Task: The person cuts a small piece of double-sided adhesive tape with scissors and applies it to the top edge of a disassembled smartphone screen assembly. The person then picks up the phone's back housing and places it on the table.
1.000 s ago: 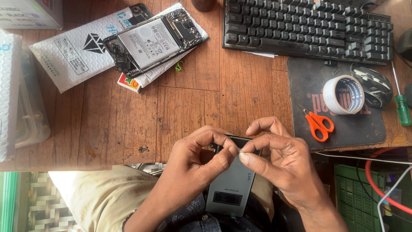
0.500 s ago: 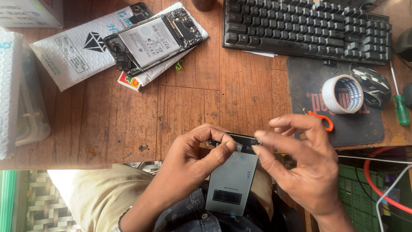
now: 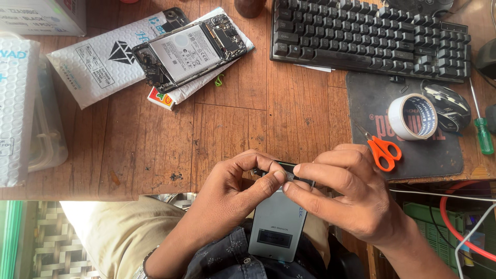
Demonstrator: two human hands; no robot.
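Since half a second ago the right hand (image 3: 356, 199) has slid in a bit, so the orange-handled scissors (image 3: 381, 150) it was covering now poke out just past its knuckles. Left hand (image 3: 235, 183) has barely budged.

Both hands are pinching the top edge of a grey phone panel (image 3: 276, 227) — a flat slab with a small dark rectangle near its lower end. It sits over the person's lap, just off the near edge of the wooden desk (image 3: 227, 124). Left thumb and forefinger are closed on the top left corner, right thumb and forefinger are closed on the same edge right beside them, fingertips nearly touching. Can't tell whether there's something tiny held between the tips.

Further out from the grip, beyond the right hand, a roll of white tape (image 3: 412, 117) sits on a dark mat (image 3: 372, 103), with a black mouse (image 3: 448, 107) and a green-handled screwdriver (image 3: 480, 126) past it. A black keyboard (image 3: 369, 39) lies beyond that. Up and to the left of the grip there's an opened phone (image 3: 188, 49) with its battery showing — lying on a white padded mailer (image 3: 98, 64).
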